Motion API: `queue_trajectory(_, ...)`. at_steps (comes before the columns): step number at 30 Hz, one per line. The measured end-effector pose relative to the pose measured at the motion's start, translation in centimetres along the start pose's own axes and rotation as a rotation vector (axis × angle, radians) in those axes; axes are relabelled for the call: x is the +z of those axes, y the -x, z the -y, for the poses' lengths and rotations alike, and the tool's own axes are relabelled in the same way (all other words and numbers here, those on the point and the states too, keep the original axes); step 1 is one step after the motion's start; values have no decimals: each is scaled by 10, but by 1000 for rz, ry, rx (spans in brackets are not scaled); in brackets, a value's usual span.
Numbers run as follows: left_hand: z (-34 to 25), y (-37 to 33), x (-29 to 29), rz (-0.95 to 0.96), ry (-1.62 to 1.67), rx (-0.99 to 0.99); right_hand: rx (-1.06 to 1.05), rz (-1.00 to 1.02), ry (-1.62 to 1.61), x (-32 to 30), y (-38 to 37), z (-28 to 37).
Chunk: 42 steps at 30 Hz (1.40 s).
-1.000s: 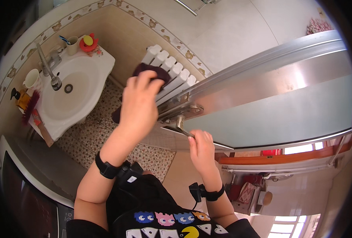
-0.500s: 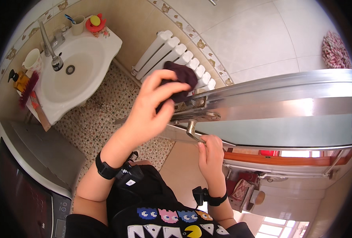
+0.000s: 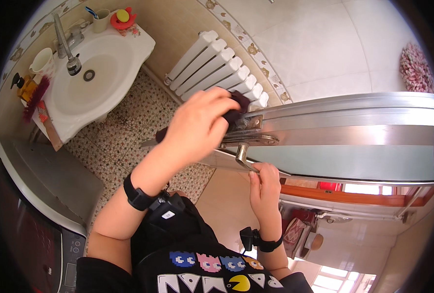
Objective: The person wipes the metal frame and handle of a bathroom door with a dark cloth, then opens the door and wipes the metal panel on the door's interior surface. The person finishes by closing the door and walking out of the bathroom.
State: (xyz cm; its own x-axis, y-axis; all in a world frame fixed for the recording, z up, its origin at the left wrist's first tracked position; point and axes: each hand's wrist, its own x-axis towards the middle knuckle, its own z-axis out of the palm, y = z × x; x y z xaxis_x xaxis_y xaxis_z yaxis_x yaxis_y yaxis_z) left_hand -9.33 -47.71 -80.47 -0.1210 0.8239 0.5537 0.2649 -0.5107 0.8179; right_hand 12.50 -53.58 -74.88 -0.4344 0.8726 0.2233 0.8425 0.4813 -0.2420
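Note:
My left hand [image 3: 197, 124] is closed around a dark maroon cloth [image 3: 237, 108] and presses it against the end of the metal door frame [image 3: 344, 119], just above the latch plate. My right hand [image 3: 265, 188] grips the lower edge of the door beside the brass-coloured handle [image 3: 241, 155]. The frosted glass pane [image 3: 344, 163] of the door runs off to the right. Both wrists wear black bands.
A white ribbed radiator [image 3: 217, 66] stands against the tiled wall behind my left hand. A white washbasin [image 3: 92, 78] with tap, cups and bottles is at upper left. A washing machine [image 3: 36, 195] sits at lower left on the speckled floor [image 3: 129, 141].
My left hand with the cloth has moved right and down along the door edge to the frame end by the handle. My right hand has stayed on the door's lower edge.

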Motion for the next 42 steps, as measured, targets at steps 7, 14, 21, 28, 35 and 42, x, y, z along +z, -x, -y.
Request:
queue_trajectory(7,49,12,-29,-109,398,-269,15,21,-8,-3,11,1)
queue_trajectory(14,48,27,-15,94,610,-296,49,62,-30,-4,13,1)
queue_trajectory(21,41,31,17,31,456,-143,66,99,6,-6,7,4)
queue_trajectory(28,35,11,13,32,237,3,47,109,14,-6,0,5)
queue_trajectory(35,44,12,18,112,97,-40,40,98,-11,-6,-1,4)
queue_trajectory(42,95,49,14,161,-12,-154,35,100,6,-4,-3,2)
